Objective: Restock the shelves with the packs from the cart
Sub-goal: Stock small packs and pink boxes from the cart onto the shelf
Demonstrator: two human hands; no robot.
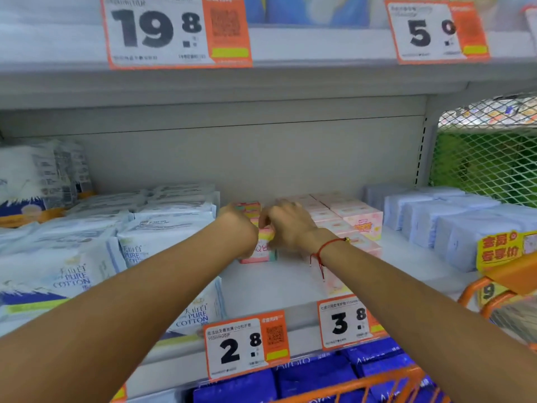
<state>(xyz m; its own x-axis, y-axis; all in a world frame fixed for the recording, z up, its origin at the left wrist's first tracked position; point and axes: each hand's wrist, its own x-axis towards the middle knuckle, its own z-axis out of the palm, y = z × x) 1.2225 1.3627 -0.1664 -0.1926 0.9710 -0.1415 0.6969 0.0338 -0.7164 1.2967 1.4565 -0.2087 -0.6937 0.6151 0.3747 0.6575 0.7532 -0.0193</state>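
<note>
A small pink pack [263, 248] stands on the white middle shelf [270, 283], with more striped pink packs [249, 209] lined up behind it. My left hand [238, 225] grips the pack from its left side. My right hand [286, 223], a red string at its wrist, grips the pack from the right and top. Both arms reach deep into the shelf. The orange cart [360, 386] shows at the bottom edge; its contents are hidden.
White cotton packs [151, 239] fill the shelf to the left. Pale pink boxes [348, 219] and light blue packs [453, 225] stand to the right. Price tags [247, 344] hang on the shelf edge. Dark blue packs [313, 376] lie on the shelf below. An orange basket [499, 289] is at right.
</note>
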